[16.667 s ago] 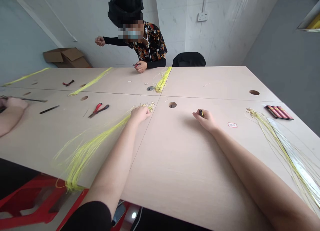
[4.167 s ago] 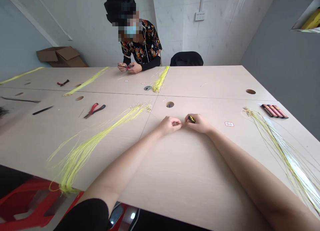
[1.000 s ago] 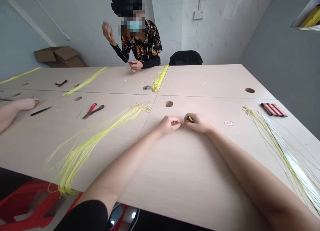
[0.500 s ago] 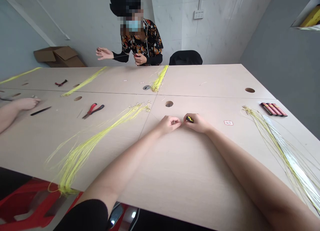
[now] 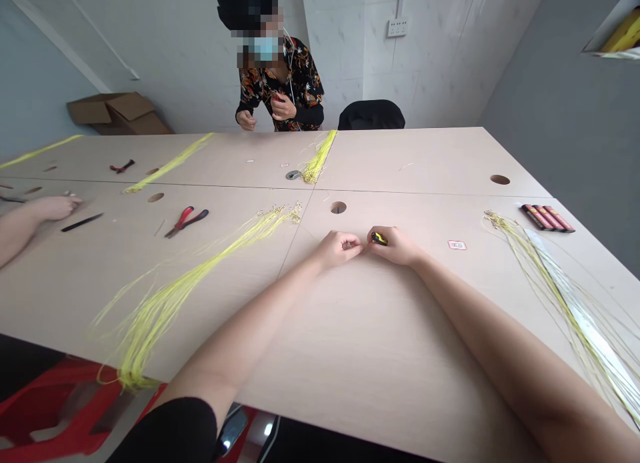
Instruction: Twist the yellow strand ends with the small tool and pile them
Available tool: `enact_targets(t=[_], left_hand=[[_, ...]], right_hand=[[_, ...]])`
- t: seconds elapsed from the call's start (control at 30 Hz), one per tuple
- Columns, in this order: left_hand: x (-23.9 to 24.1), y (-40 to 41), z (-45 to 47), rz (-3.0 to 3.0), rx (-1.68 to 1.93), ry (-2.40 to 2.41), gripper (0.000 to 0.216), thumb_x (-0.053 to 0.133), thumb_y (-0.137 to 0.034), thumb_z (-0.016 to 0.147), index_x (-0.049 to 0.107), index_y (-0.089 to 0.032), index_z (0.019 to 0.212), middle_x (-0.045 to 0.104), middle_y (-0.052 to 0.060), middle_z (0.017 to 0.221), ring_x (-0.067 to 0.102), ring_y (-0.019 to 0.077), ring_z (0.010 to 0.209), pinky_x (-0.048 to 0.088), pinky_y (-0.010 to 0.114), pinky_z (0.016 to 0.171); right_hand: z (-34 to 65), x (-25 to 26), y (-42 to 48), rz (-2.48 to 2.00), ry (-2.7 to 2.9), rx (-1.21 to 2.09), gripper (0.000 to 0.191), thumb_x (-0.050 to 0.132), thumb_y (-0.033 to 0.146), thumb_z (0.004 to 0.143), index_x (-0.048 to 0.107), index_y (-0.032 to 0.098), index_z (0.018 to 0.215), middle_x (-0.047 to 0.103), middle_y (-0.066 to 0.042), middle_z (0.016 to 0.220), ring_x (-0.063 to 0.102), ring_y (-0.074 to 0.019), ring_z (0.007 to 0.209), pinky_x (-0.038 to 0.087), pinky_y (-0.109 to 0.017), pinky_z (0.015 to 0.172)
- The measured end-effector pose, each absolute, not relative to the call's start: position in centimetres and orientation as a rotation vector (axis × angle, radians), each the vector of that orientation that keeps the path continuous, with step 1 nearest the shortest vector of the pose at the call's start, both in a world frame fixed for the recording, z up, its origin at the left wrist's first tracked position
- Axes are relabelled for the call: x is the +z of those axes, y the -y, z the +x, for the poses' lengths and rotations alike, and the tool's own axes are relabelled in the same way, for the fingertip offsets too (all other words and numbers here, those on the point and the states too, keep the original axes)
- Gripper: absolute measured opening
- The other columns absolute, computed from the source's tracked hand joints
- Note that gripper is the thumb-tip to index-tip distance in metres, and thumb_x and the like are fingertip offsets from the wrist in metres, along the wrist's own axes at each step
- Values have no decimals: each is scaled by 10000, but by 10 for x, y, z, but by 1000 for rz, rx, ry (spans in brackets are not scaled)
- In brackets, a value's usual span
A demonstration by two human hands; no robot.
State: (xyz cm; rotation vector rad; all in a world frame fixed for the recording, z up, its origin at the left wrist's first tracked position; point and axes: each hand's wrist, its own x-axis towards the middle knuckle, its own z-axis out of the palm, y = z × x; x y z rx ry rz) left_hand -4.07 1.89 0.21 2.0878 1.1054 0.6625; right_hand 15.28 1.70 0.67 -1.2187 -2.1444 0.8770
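My left hand (image 5: 341, 248) is closed in a pinch over the middle of the table, its fingertips almost meeting those of my right hand. What it pinches is too small to make out. My right hand (image 5: 393, 244) wraps round a small tool with a black-and-yellow handle (image 5: 379, 238); its working end is hidden by the fingers. Left of my hands lies a fanned bundle of yellow cords (image 5: 200, 269) with small metal ends. To the right, a second bundle of yellowish cords (image 5: 545, 276) rests partly over a pale, shiny strip (image 5: 585, 323).
Red-and-black pliers (image 5: 185, 223) and a black pen-like tool (image 5: 81, 223) lie to the left, near another person's hand (image 5: 57, 207). Several red-black cylinders (image 5: 547, 219) sit far right, beyond a small label (image 5: 457, 245). A cable hole (image 5: 339, 208) opens ahead. Across the table is a masked person (image 5: 283, 83).
My own hands stay almost still. The person opposite has lowered the outstretched hand and drawn it in toward the body, and the hand with the red item has risen slightly.
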Motion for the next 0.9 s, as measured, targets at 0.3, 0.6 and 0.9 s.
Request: enact_targets(t=[0.3,0.6,0.9], left_hand=[[2,-19,-40,2085,666,-1101,210,543,-293,764,594,-143,626,426,-53,516,332,65,503,266,213,508],[2,-19,-41,2095,661,-1113,207,539,-290,756,589,-143,619,427,-49,509,345,68,506,268,212,505],[0,-20,-42,2106,653,-1109,192,541,-286,755,611,-142,650,482,-42,538,363,68,507,285,214,514]], right_hand=[[152,8,-16,-1191,2128,883,121,449,257,680,532,179,719,544,8,673,451,-113,614,345,-242,590],[152,6,-17,-1209,2123,892,135,460,264,686,550,176,738,565,3,692,466,-117,631,350,-245,604],[151,9,-16,-1209,2114,891,127,458,262,686,545,177,724,560,3,687,460,-118,628,348,-247,604]])
